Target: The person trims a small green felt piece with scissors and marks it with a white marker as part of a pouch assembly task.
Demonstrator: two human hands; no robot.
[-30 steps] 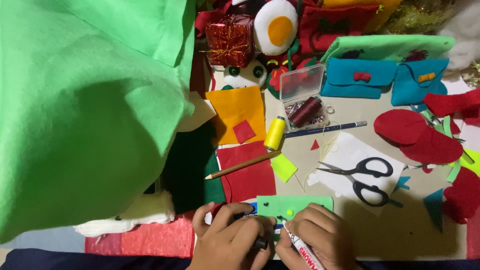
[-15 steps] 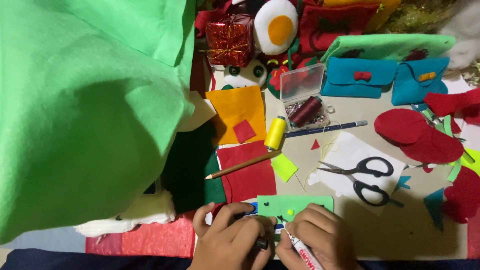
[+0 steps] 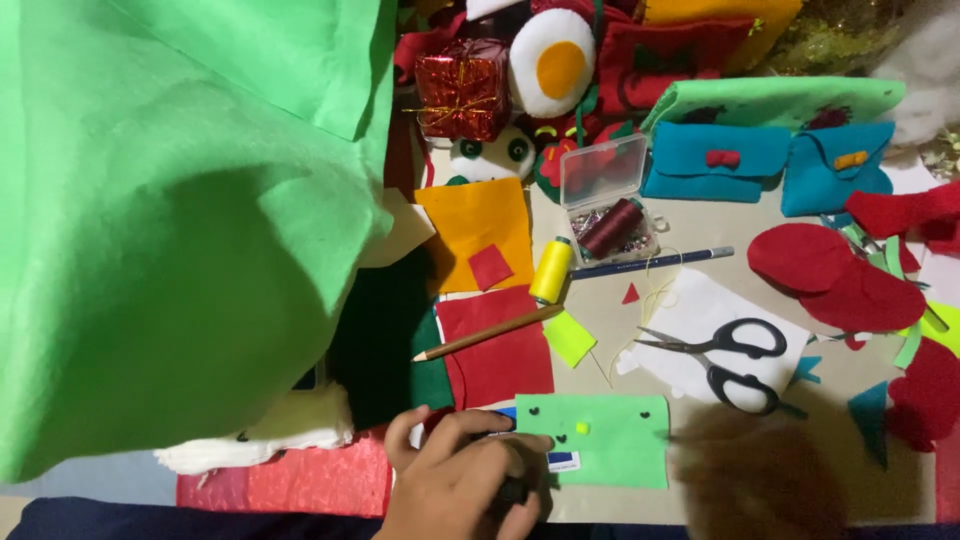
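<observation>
The left hand [image 3: 462, 478] lay at the near edge of the surface [image 3: 640, 300], its fingers curled around a small dark object [image 3: 514, 491] too hidden to identify, and it rested against the left end of a light green felt rectangle [image 3: 605, 440] dotted with small dark beads and one yellow-green one. The right hand [image 3: 755, 480] showed only as a dark blur just right of that felt piece, so whether it was open or closed could not be told. Above the felt lay black-handled scissors [image 3: 728, 360] on a white scrap, a wooden pencil [image 3: 487, 333] across a red felt square [image 3: 497, 350], a yellow thread spool [image 3: 551, 270] and a blue pencil [image 3: 650, 263]. A large green felt sheet [image 3: 170, 220] covered the left side, with two blue felt pouches [image 3: 765, 165] at the far side.
</observation>
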